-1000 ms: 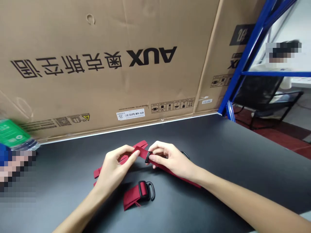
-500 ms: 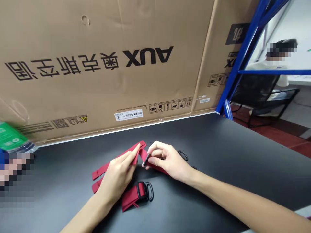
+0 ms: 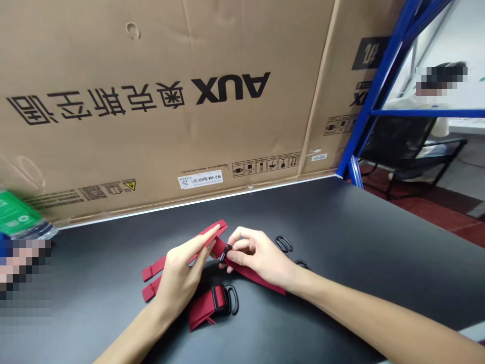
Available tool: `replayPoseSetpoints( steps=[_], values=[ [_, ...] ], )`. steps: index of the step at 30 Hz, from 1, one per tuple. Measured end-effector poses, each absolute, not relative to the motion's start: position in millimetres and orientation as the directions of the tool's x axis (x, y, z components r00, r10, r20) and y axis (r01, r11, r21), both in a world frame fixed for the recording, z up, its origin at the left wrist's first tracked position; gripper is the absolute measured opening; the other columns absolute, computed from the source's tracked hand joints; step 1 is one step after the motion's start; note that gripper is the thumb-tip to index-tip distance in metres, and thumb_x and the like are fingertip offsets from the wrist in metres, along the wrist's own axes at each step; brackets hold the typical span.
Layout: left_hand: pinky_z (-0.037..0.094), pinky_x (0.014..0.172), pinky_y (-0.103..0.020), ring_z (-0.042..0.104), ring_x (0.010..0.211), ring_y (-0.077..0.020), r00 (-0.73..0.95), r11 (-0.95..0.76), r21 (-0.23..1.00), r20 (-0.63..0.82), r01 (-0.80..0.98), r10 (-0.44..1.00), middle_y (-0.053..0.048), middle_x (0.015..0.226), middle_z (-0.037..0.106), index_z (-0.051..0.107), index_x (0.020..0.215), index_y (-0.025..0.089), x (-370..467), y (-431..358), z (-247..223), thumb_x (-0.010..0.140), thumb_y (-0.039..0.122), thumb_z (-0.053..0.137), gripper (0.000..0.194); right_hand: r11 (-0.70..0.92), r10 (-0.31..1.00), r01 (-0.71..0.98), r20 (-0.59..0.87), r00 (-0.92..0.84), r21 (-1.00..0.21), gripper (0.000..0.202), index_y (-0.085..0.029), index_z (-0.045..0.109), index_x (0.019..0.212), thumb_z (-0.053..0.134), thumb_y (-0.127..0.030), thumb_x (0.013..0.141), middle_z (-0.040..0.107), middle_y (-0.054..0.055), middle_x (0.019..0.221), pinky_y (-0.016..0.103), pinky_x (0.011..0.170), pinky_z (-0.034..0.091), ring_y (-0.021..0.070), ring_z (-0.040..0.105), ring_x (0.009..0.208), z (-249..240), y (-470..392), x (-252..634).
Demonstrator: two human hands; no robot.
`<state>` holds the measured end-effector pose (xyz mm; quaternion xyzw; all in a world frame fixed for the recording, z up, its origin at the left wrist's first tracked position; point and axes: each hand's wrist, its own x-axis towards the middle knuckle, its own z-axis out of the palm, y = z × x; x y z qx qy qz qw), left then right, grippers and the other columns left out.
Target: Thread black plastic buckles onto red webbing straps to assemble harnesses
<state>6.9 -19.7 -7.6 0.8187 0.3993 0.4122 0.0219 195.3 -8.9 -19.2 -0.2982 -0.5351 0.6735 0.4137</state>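
A red webbing strap point(image 3: 255, 275) runs through a black slide buckle point(image 3: 225, 253). My left hand point(image 3: 184, 270) pinches the strap between thumb and fingers, just left of the buckle. My right hand point(image 3: 257, 253) grips the buckle with thumb and fingertips, and the strap's tail hangs below that hand. Behind and under my left hand lie more red straps point(image 3: 153, 270), partly covered by it. A folded red strap point(image 3: 202, 309) with a black buckle and hook point(image 3: 233, 300) rests nearer to me. Beyond my right wrist are black hooks point(image 3: 284, 243), one of them half hidden.
A large cardboard box point(image 3: 159, 141) stands along the back of the black table point(image 3: 341, 242). A blue metal frame point(image 3: 364, 116) rises at the right. At the left edge is a green-labelled package point(image 3: 18, 215). Beyond the frame, a person point(image 3: 435, 101) sits by a black chair point(image 3: 401, 139).
The buckle has shifted slightly left and down, closer to my left hand. More of the strap's tail shows below my right hand, and the hooks behind it are more exposed.
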Motion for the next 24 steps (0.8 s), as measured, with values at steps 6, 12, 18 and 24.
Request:
replayPoseSetpoints(
  steps=[6,12,18,24],
  values=[
    [0.052,0.055,-0.022,0.065,0.058,-0.0141,0.567,-0.744,0.044,0.618,0.667,0.545,-0.002,0.077,0.07,0.045,0.142,0.022,1.0,-14.3,-16.7,0.103,0.024,0.031,0.041,-0.112,0.878,-0.328,0.061,-0.475,-0.938,0.045,-0.019,0.055,0.076,0.085,-0.05,0.063,0.07,-0.001,0.068,0.035,0.074,0.056,0.0168,0.07,0.065,-20.5,-12.9,191.4],
    [0.052,0.051,-0.024,0.065,0.059,-0.0169,0.664,-0.745,-0.088,0.532,0.661,0.525,-0.002,0.077,0.067,0.023,0.151,0.019,3.0,-14.2,-17.2,0.1,0.009,0.025,0.053,-0.09,0.902,-0.359,0.077,-0.426,-0.929,0.046,-0.02,0.054,0.076,0.085,-0.052,0.064,0.071,-0.001,0.068,0.035,0.075,0.056,0.0179,0.071,0.067,-27.1,-10.9,190.5],
    [0.054,0.057,-0.025,0.066,0.067,-0.0169,0.674,-0.764,-0.055,0.515,0.642,0.529,-0.003,0.085,0.068,0.011,0.155,0.022,1.1,-15.5,-18.5,0.096,0.004,0.025,0.063,-0.084,0.906,-0.348,0.074,-0.417,-0.934,0.044,-0.02,0.055,0.077,0.082,-0.053,0.067,0.071,0.0,0.066,0.036,0.079,0.055,0.0182,0.071,0.066,-22.4,-12.1,192.3],
    [0.055,0.058,-0.027,0.068,0.071,-0.0191,0.68,-0.741,-0.112,0.505,0.662,0.531,-0.005,0.087,0.068,0.007,0.155,0.02,1.1,-14.6,-19.8,0.094,0.001,0.024,0.067,-0.095,0.9,-0.351,0.071,-0.431,-0.932,0.043,-0.021,0.055,0.078,0.082,-0.052,0.067,0.07,-0.001,0.063,0.037,0.079,0.056,0.0184,0.072,0.064,-20.9,-11.9,192.2]
  ],
)
